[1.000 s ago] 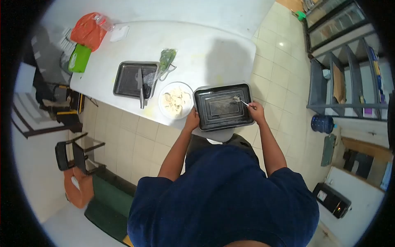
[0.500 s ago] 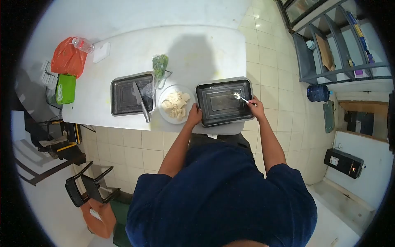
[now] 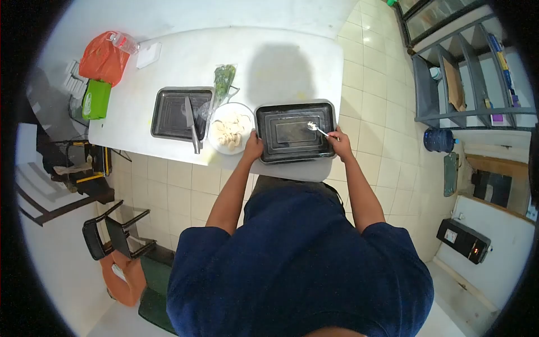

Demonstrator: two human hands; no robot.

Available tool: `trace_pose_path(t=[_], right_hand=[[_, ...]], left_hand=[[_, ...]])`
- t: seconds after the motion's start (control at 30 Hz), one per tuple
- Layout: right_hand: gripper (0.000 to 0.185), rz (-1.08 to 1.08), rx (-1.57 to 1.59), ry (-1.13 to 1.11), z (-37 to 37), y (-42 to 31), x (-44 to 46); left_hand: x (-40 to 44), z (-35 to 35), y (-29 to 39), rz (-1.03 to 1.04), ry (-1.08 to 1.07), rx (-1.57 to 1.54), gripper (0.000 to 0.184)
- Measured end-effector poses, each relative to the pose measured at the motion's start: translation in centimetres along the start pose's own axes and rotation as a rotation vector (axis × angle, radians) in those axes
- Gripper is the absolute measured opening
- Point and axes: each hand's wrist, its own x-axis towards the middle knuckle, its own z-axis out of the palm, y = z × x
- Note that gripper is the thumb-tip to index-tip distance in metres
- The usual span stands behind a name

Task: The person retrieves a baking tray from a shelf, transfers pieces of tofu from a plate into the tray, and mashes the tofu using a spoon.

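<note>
My left hand (image 3: 254, 146) is closed on the left edge of a black baking tray (image 3: 269, 155) near the table's front right corner. Between the fingers of my right hand (image 3: 341, 144), at that tray's right edge, is a spoon (image 3: 321, 132); its bowl carries something white above the tray. Whether this hand also grips the rim cannot be made out. Left of the tray stands a white plate (image 3: 211, 138) with pale, lumpy food pieces (image 3: 229, 130) on it. A second black tray (image 3: 168, 115) lies further left, with a knife (image 3: 191, 121) resting across its front edge.
A clear bag of leafy greens (image 3: 224, 80) lies behind the plate. At the back left are an orange plastic bag (image 3: 104, 60), a clear bottle (image 3: 124, 43), a white flat object (image 3: 148, 55) and a green pack (image 3: 96, 100). Grey shelving (image 3: 426, 87) stands beyond the table's right side.
The right-hand tray has slid left on the table, with both hands at its edges. The plate has shifted left too, closer to the other tray. The camera view has moved slightly.
</note>
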Motion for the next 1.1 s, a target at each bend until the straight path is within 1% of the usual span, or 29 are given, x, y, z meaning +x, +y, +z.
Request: trace_pose_path(t=[0.03, 0.07, 0.1, 0.13, 0.17, 0.23, 0.27, 0.37, 0.47, 0.57, 0.6, 0.7, 0.8, 0.9, 0.93, 1.03, 1.1], right_hand=[[0.016, -0.008, 0.002, -0.002, 0.1, -0.2, 0.0], [0.015, 0.046, 0.068, -0.080, 0.0, 1.1, 0.9], [0.015, 0.029, 0.040, -0.066, 0.0, 0.8, 0.8], [0.015, 0.011, 0.011, -0.051, 0.2, 0.2, 0.7], [0.015, -0.007, -0.017, -0.038, 0.4, -0.3, 0.6], [0.013, -0.059, -0.021, -0.008, 0.9, -0.5, 0.8], [0.012, -0.083, -0.023, 0.005, 1.1, -0.5, 0.9], [0.012, -0.024, -0.015, -0.029, 1.1, -0.7, 1.7], [0.012, -0.015, -0.007, 0.003, 1.4, -1.6, 2.6], [0.018, -0.127, -0.051, 0.040, 1.0, -0.9, 4.0], [0.017, -0.162, -0.123, 0.094, 1.3, -1.9, 3.6], [0.015, -0.246, -0.277, 0.170, 2.2, -2.7, 3.0], [0.014, -0.251, -0.255, 0.144, 3.7, -3.2, 2.0], [0.013, -0.197, -0.262, 0.192, 6.0, -4.0, 1.0], [0.012, -0.215, -0.274, 0.217, 6.8, -3.7, 0.8], [0.012, -0.254, -0.291, 0.329, 9.6, -3.6, 0.1], [0.012, -0.247, -0.293, 0.448, 11.8, -4.1, -1.0]], left_hand=[[0.1, 0.0, -0.1, 0.008, 0.023, -0.004, 0.034], [0.3, 0.0, -0.2, 0.018, 0.045, -0.007, 0.034], [0.5, 0.2, -0.4, 0.031, 0.065, -0.010, 0.034], [0.3, -0.4, 0.3, -0.006, 0.029, -0.035, 0.035], [0.4, -0.2, 0.5, 0.028, 0.071, -0.047, 0.035], [1.5, 0.5, -2.1, 0.091, 0.147, -0.075, 0.034], [2.4, 1.2, -3.8, 0.126, 0.176, -0.024, 0.032], [1.8, -0.6, 0.4, -0.039, 0.095, 0.007, 0.031], [3.0, -1.0, 1.2, -0.032, 0.097, 0.073, 0.030], [3.8, -0.9, 1.9, -0.019, 0.111, 0.081, 0.027], [4.2, -0.8, 2.1, -0.016, 0.107, 0.035, 0.026], [4.9, -0.5, 2.1, -0.025, 0.080, 0.070, 0.027], [4.8, 0.0, 2.0, -0.042, 0.139, -0.023, 0.030], [4.7, -0.1, 1.4, -0.130, 0.055, -0.074, 0.036], [4.1, -1.2, 2.4, -0.117, -0.014, 0.018, 0.045], [2.5, -3.9, 3.8, -0.205, -0.164, -0.200, 0.053], [1.1, -6.7, 3.8, -0.135, -0.220, -0.150, 0.055]])
